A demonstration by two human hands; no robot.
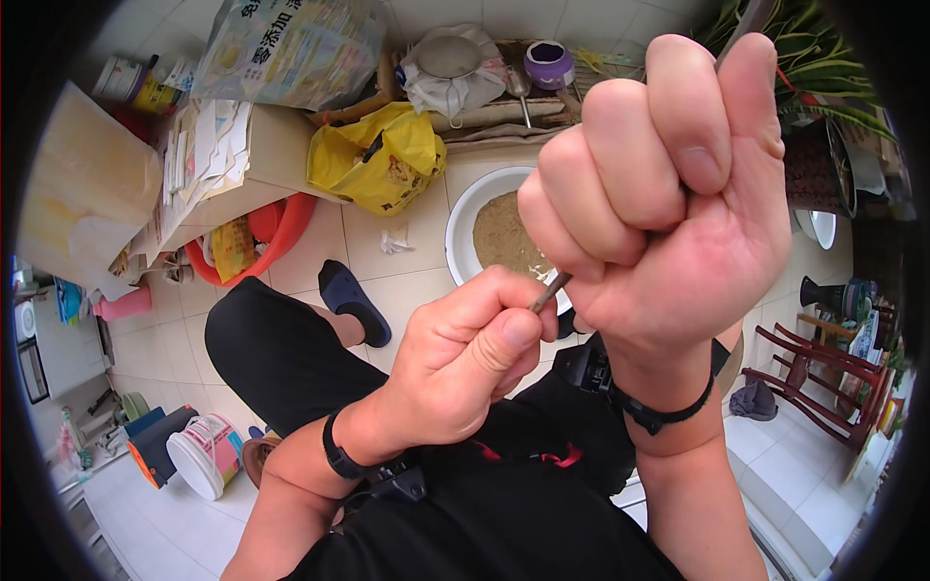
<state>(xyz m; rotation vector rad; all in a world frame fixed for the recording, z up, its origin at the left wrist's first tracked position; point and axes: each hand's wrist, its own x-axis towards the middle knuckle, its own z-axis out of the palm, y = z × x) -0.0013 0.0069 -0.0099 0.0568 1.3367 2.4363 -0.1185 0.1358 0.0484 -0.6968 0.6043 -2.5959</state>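
In the head view, the right hand (pixel 668 194) is fisted around a thin metal rod (pixel 550 290), whose lower end the left hand (pixel 465 363) pinches between its fingers (pixel 513 334). Below on the tiled floor (pixel 407 290) sits a white basin (pixel 465 218) of brownish powder. Beside it lies a crumpled yellow bag (pixel 383 160); a large printed sack (pixel 291 48) rests behind.

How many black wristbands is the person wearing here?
2: one wristband on the left wrist, low centre; another wristband on the right wrist, below the raised fist.
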